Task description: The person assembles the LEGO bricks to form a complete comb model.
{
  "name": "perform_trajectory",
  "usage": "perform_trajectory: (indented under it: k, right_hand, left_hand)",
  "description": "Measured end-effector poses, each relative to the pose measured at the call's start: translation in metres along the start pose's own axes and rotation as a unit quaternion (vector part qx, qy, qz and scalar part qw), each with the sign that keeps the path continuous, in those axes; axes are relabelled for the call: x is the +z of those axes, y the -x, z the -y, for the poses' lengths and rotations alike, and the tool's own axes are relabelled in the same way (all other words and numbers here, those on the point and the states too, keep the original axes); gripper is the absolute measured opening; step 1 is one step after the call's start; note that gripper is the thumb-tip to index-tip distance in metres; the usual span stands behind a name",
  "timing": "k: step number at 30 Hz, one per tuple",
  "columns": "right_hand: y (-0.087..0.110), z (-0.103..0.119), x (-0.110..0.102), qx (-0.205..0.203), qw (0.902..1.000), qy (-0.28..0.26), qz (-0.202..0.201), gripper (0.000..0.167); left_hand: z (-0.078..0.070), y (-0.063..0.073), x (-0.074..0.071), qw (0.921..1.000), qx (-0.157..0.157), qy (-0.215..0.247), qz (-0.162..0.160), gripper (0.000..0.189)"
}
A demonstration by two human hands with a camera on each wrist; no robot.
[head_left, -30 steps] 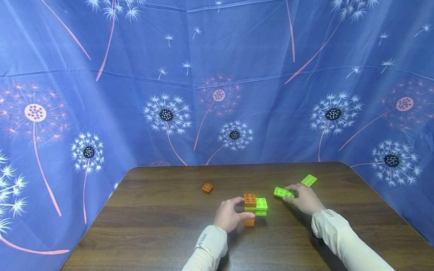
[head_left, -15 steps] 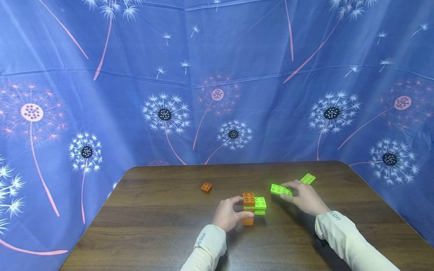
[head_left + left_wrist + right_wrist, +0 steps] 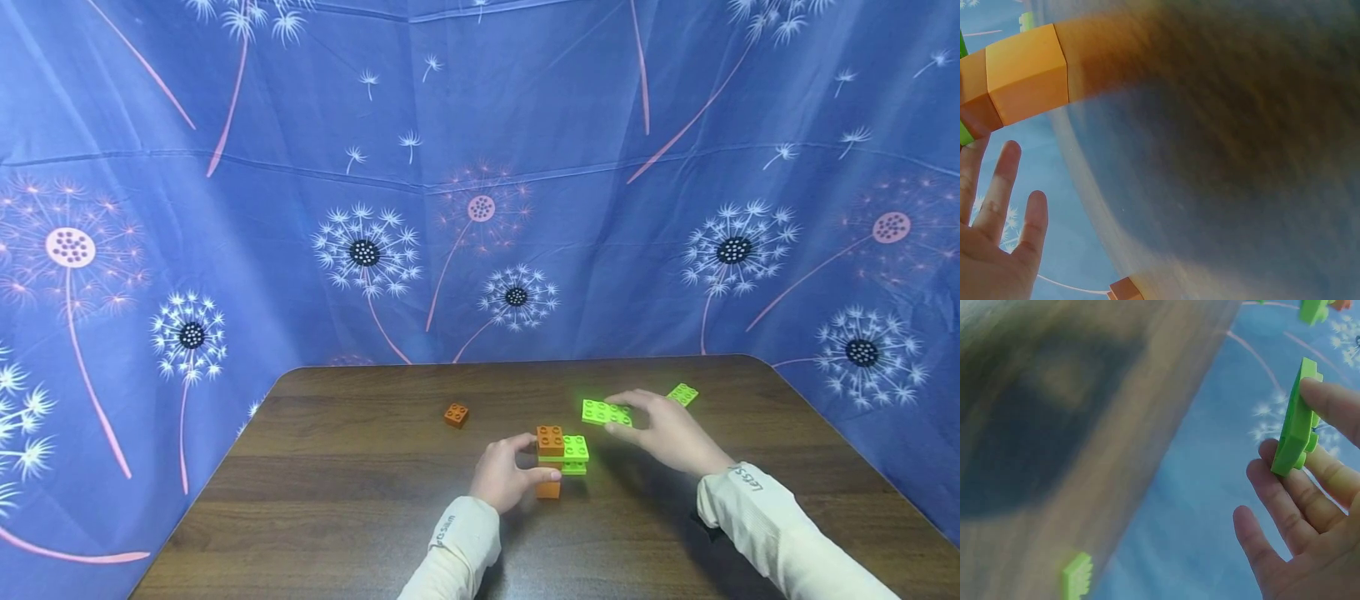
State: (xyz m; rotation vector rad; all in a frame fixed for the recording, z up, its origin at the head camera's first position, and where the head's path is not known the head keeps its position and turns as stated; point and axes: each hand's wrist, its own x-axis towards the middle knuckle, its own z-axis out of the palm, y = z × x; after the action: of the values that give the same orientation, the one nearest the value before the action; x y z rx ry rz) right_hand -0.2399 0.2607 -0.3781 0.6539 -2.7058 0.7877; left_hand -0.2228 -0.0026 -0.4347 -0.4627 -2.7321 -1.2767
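Observation:
My left hand grips an upright stack of orange and lime-green toy building bricks, thumb on the near side and fingers behind. Two green layers stick out to the right of the orange column. In the left wrist view, the stack's lowest orange brick shows above spread fingers. To the right, my right hand pinches a flat green eight-stud brick by its right end, studs up. The right wrist view shows the same green brick between thumb and fingers, raised over the table.
A small orange four-stud brick lies on the brown wooden table, behind and left of the stack. Another flat green brick lies at the back right, beyond my right hand. A blue dandelion-print cloth hangs behind the table.
My right hand has carried the flat green brick up and leftward, nearer the stack. My left hand keeps its hold on the stack, in the same place.

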Motion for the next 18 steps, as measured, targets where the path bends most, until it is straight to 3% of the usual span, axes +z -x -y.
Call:
perform_trajectory:
  k: [13, 18]
  right_hand:
    - [-0.005, 0.03, -0.008, -0.019, 0.9997, -0.013, 0.007, 0.05]
    - [-0.004, 0.036, -0.009, -0.042, 0.9989, -0.02, 0.009, 0.044]
  left_hand:
    - [0.004, -0.002, 0.002, 1.0, 0.006, -0.003, -0.005, 0.064]
    - [0.004, -0.002, 0.002, 0.9999, 0.009, -0.005, -0.006, 0.063]
